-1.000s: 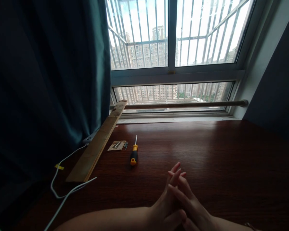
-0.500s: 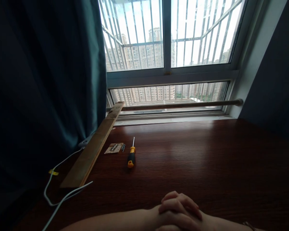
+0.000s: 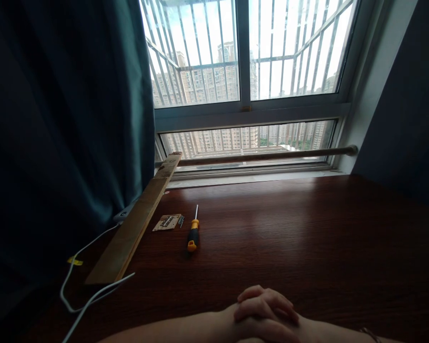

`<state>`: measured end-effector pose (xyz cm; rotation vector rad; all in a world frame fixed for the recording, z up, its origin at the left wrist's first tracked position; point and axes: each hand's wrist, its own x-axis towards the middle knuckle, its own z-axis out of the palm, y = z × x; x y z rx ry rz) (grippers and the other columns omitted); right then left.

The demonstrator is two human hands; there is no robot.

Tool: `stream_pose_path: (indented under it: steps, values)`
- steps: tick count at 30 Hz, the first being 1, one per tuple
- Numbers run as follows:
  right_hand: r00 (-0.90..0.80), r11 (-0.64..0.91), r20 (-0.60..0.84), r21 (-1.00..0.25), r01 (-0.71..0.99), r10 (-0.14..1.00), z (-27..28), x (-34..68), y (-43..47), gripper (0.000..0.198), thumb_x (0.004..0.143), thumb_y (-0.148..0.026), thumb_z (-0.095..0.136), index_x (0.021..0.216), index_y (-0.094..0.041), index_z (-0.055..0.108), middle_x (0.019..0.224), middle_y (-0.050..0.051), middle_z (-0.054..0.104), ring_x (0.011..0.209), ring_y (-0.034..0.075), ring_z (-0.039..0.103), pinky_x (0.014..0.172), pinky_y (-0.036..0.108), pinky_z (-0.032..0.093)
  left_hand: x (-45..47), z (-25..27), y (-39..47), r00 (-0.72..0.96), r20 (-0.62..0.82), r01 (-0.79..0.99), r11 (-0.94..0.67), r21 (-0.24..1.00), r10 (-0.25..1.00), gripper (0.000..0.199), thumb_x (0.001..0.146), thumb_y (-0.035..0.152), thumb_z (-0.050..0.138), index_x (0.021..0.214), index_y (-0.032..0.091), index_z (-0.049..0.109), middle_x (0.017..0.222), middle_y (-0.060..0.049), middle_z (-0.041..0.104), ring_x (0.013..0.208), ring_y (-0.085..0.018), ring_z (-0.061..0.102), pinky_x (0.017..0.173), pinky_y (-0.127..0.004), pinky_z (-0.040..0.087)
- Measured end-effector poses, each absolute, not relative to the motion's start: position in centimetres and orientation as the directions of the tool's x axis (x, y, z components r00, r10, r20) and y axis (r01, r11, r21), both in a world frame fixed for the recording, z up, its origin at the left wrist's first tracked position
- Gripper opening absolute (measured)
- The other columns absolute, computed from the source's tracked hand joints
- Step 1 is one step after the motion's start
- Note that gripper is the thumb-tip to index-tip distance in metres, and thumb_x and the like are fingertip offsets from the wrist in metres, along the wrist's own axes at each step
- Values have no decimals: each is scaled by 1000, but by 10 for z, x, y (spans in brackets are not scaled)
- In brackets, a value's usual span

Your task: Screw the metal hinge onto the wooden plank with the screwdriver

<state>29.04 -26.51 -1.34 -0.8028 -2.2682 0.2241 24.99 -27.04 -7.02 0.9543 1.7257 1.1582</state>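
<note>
Near the table's (image 3: 307, 228) front edge, left hand (image 3: 250, 326) and right hand (image 3: 268, 305), fingers extended a second ago, now rest clasped together, holding nothing, well short of the screwdriver (image 3: 192, 235).

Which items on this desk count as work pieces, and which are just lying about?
Work: yellow-and-black screwdriver; small brass hinge plate with loose screws; long wooden slat; clasped left hand and right hand.
Lying about: white cable; teal curtain.

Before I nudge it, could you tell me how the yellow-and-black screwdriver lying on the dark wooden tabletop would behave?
The yellow-and-black screwdriver looks rigid and probably light. Its rounded handle may roll sideways on the smooth, glossy dark wooden tabletop, and it would likely slide easily.
</note>
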Motion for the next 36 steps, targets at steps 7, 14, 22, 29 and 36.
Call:
stream_pose_path:
  steps: [7,14,22,29,36]
  values:
    - [-554,807,593,-354,474,585,-13,291,-263,58,72,-11,67,116,-47,53,109,-9,63,103,14,60,79,17,54,256,-65,-267,-496,-356,136,475,869,792,56,89,48,11,141,33,-4,113,-9,51,110,-38,48,85,-59,42]
    - [-542,790,582,-361,496,606,-14,284,-260,48,82,-18,57,119,-48,49,111,-11,62,101,9,60,86,21,46,229,-72,-277,-291,-227,99,265,959,929,52,87,50,25,138,43,13,111,-2,54,101,-31,56,83,-49,48]
    - [-547,784,569,-359,507,614,-14,283,-261,67,78,-11,60,122,-57,39,114,-15,60,108,11,57,92,17,46,240,-72,-274,-415,-257,32,297,954,872,52,87,50,26,138,39,18,113,-3,54,101,-32,56,82,-50,48]
    - [-550,777,559,-346,526,621,-14,283,-259,67,78,-16,61,125,-56,36,118,-14,57,110,12,55,93,18,44,236,-67,-278,-434,-247,69,305,950,866,53,86,52,27,138,39,20,110,-2,57,104,-31,55,85,-46,48]
    - [-561,779,561,-292,555,609,-14,288,-263,64,82,-12,54,125,-56,37,111,-15,61,106,10,58,92,17,46,214,-79,-280,-265,-266,84,297,951,927,52,86,55,20,137,42,21,105,-2,59,88,-28,62,73,-44,52]
